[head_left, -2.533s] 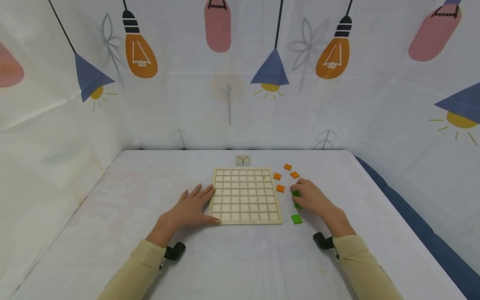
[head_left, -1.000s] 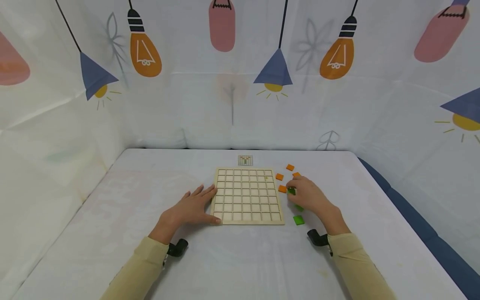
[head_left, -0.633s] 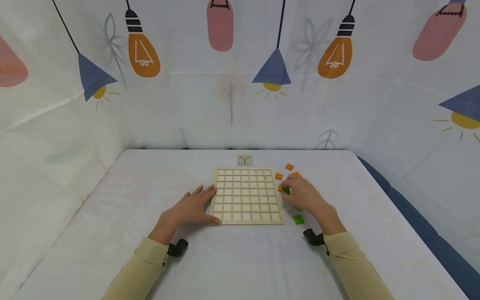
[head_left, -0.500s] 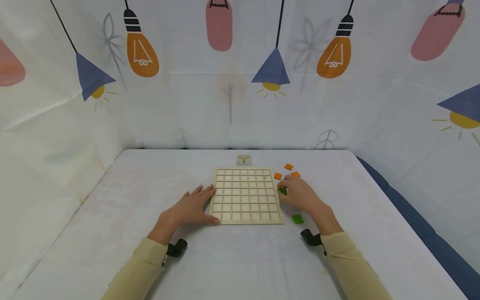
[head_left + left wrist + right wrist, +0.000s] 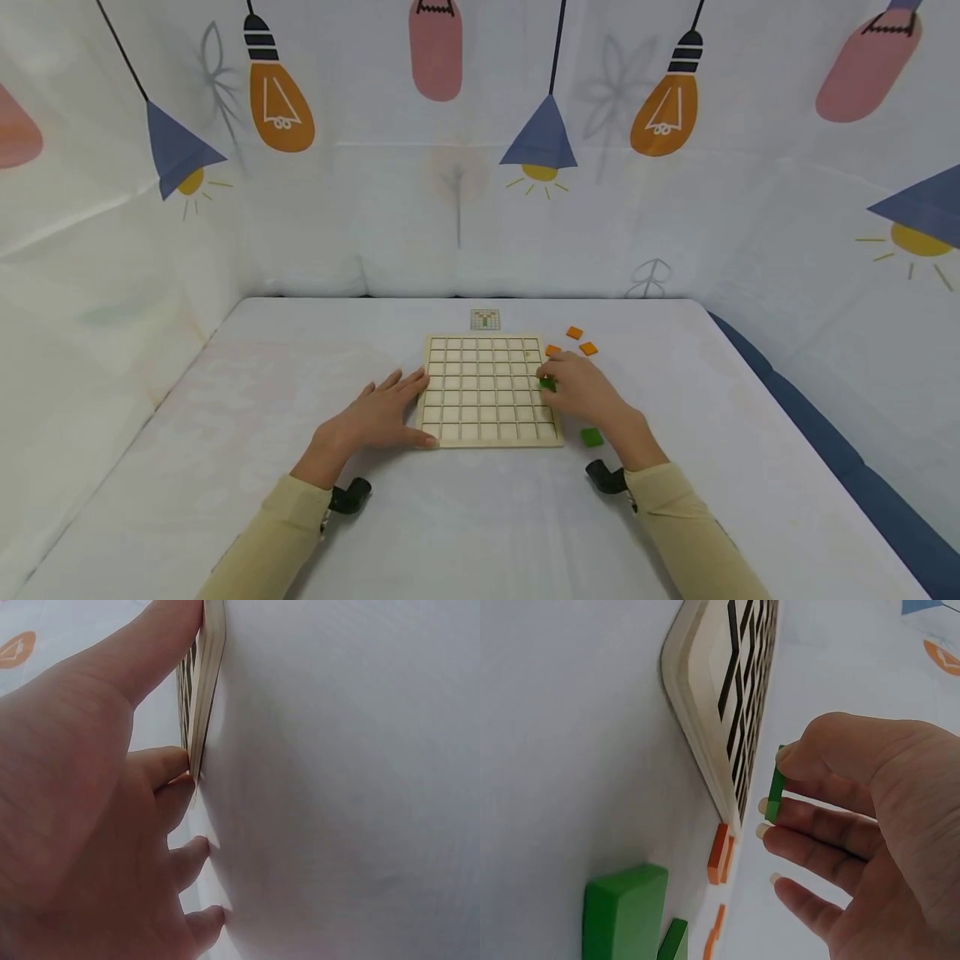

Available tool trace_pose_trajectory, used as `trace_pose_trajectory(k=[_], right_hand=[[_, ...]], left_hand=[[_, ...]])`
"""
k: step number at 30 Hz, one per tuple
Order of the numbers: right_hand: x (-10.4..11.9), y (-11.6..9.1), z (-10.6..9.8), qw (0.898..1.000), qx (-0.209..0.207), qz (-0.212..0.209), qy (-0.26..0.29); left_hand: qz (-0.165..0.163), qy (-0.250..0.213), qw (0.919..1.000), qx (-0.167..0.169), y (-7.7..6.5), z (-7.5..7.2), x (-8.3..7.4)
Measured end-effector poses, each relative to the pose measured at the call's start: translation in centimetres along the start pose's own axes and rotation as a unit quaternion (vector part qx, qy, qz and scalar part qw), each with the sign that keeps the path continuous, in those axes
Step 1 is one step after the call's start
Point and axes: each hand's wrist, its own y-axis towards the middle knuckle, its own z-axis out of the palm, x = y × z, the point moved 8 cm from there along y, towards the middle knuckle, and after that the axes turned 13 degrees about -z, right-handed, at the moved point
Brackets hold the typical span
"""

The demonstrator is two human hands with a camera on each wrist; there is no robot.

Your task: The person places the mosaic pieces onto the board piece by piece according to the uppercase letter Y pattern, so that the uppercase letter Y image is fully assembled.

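Observation:
My right hand (image 5: 583,388) pinches a green square tile (image 5: 775,787) between thumb and fingers, over the right edge of the wooden grid board (image 5: 482,392). In the right wrist view the tile stands on edge in the pinch, raised above the table. My left hand (image 5: 377,419) lies with fingers spread at the board's left side, thumb at the near left corner. In the left wrist view, the thumb and nearer fingertips touch the board's edge (image 5: 208,682). The board's cells hold no tiles where they show.
Orange tiles (image 5: 588,348) lie right of the board, one partly behind the right hand. A green tile (image 5: 592,437) lies near the board's near right corner; another green tile (image 5: 674,941) shows in the right wrist view. A small pattern card (image 5: 484,319) lies beyond the board.
My right hand has lifted the green tile from the loose ones and carried it left to the board's right edge. My left hand stays in place at the board.

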Motion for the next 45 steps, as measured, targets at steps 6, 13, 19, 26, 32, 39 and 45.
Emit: trace_pose_trajectory(k=[6,13,19,26,32,39,45], right_hand=[[0.8,0.5,0.3,1.0,0.001,-0.004,0.008],[1.2,0.5,0.5,1.0,-0.001,-0.008,0.008],[2.1,1.0,0.8,0.999,-0.008,-0.032,0.013],[3.6,1.6,0.9,0.998,-0.011,-0.061,0.004],[4.4,1.7,1.4,0.999,0.007,-0.051,0.01],[5.4,1.9,1.7,0.998,0.017,-0.053,0.009],[5.6,2.1,2.1,0.998,0.025,-0.051,0.012]], left_hand=[[-0.001,0.002,1.0,-0.004,0.0,-0.1,0.3],[0.003,0.001,1.0,-0.002,0.0,-0.1,0.1],[0.003,0.002,1.0,-0.003,-0.1,-0.2,0.0],[0.001,0.001,1.0,-0.002,0.2,-0.1,0.1],[0.003,0.002,1.0,-0.003,0.2,0.0,0.2],[0.004,0.0,1.0,-0.003,0.0,0.0,0.0],[0.002,0.001,1.0,-0.001,-0.1,-0.1,-0.1]])
